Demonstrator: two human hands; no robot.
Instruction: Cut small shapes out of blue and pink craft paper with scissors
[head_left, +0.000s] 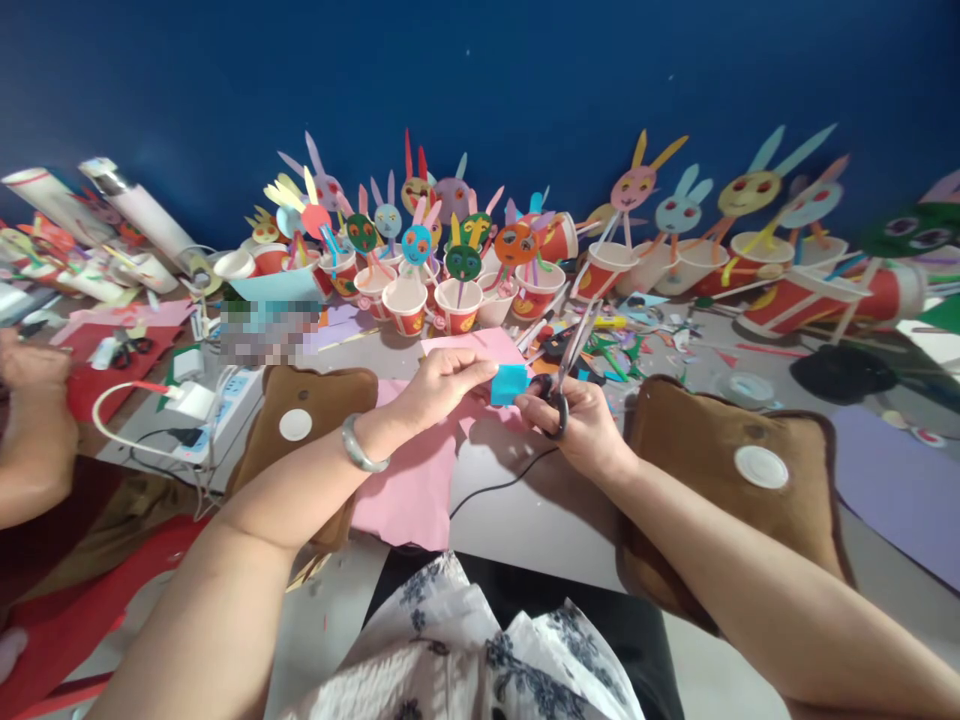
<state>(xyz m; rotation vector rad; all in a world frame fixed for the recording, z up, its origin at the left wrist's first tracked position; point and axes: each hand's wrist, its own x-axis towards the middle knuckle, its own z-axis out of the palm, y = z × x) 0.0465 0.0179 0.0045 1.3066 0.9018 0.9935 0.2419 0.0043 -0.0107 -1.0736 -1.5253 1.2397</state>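
Observation:
Between thumb and fingers, my left hand pinches a small blue piece of paper. My right hand has its fingers in the black handles of a pair of scissors, whose blades point up and away from me. The fingertips of that hand are at the right edge of the blue paper. Beneath both hands lie pink paper sheets on the table.
Paper cups with rabbit-faced paper figures line the back by the blue wall. Paper scraps lie ahead to the right. Brown cushions flank me. A power strip and another person's arm are at left.

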